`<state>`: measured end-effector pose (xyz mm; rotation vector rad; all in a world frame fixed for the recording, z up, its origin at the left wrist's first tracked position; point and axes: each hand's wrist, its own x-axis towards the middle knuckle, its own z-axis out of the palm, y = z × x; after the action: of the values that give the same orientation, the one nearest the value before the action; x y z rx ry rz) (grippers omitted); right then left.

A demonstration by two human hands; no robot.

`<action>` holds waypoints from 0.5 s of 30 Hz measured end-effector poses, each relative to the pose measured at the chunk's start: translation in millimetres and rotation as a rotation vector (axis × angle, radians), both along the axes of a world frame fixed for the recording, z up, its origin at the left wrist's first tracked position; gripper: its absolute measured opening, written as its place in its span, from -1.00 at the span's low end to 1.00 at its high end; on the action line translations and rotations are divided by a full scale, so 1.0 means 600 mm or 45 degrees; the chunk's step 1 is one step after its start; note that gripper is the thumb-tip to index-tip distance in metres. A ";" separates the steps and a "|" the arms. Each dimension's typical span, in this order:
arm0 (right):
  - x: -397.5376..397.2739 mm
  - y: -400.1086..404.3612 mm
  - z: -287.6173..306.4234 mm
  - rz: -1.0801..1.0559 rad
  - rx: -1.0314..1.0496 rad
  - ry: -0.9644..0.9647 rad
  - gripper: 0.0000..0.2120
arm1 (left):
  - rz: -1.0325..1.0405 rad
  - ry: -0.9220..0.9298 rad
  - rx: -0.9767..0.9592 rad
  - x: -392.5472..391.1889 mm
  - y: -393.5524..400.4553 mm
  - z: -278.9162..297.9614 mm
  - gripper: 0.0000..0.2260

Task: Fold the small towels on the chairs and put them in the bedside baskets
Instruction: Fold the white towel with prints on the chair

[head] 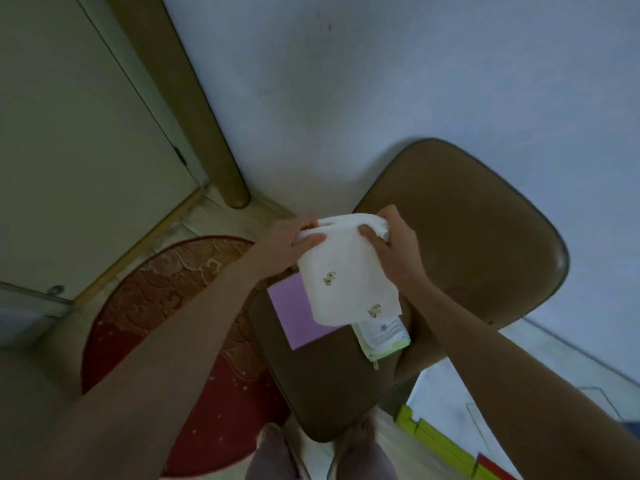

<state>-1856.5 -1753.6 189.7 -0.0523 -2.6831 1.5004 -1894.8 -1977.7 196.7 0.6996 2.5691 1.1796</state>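
From the head camera I count two hands, three towels and one chair. The left hand and the right hand both pinch the top edge of a white towel, thumbs on the near face and fingers curled behind the cloth, so that it hangs in the air above the brown chair. Its upper edge looks doubled over between the two grips. I can make out two small yellow embroidered figures on its face, one near the middle and one at the lower right corner.

Two more towels lie on the chair's seat beneath it. A lilac towel sits flat and squared on the left part of the seat, partly covered in view by the hanging cloth. Just to its right lies a folded white towel with a green border and one grey star, its upper end hidden behind the white towel's lower edge; I cannot tell whether the two seat towels touch.

The chair stands against a pale wall. On the floor to its left lies one round red rug with a pale swirling pattern, and beyond it one cream door beside a tan post. At the bottom right I see yellow-green strips that I cannot identify.
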 end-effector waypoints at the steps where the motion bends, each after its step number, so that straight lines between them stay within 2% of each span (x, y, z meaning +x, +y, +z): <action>1: 0.001 -0.007 0.023 -0.040 0.006 0.044 -0.70 | -0.006 0.041 -0.029 0.002 -0.005 0.029 -0.86; 5: 0.004 -0.038 0.101 -0.135 -0.001 0.156 -0.72 | 0.175 0.289 -0.109 0.005 -0.015 0.116 -0.72; 8: 0.006 -0.053 0.148 -0.140 0.026 0.204 -0.73 | 0.386 0.430 -0.045 0.009 -0.022 0.155 -0.69; 12: 0.009 -0.056 0.188 -0.118 0.012 0.138 -0.69 | 0.476 0.448 -0.008 0.019 -0.030 0.193 -0.67; 15: 0.011 -0.056 0.218 -0.121 -0.097 0.116 -0.71 | 0.640 0.352 0.204 0.032 -0.019 0.211 -0.68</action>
<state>-1849.9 -1786.9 320.7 -0.1106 -2.5154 1.5374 -1875.8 -1989.2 323.5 0.2562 3.0186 1.5414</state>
